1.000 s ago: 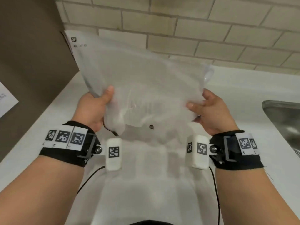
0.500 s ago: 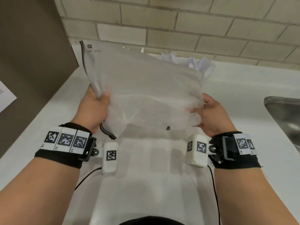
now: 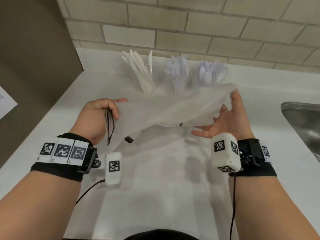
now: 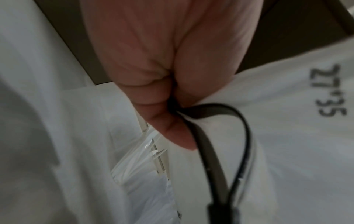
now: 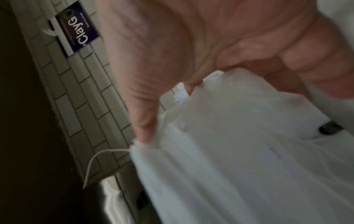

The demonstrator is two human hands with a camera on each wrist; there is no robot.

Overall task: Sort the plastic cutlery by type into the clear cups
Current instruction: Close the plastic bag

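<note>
At the left of the head view, the left hand (image 3: 97, 116) has its grip closed on the black-edged end of a frosted plastic bag (image 3: 164, 110), its fingers (image 4: 153, 106) pinching the dark strip, as the left wrist view shows close up. The bag stretches across the middle of the frame above the white bench (image 3: 155, 179), limp and sagging between the two hands. Behind it, in the upper middle by the tiled wall (image 3: 173, 23), stand three clear cups in a row: the knives (image 3: 140, 66) in the left one, the forks (image 3: 178, 70) in the middle one, the spoons (image 3: 211, 73) in the right one. At the right, the right hand (image 3: 230, 118) has its fingers spread and nearly straight, the bag's far end lying against them. A steel sink (image 3: 303, 122) sits at the right edge.
</note>
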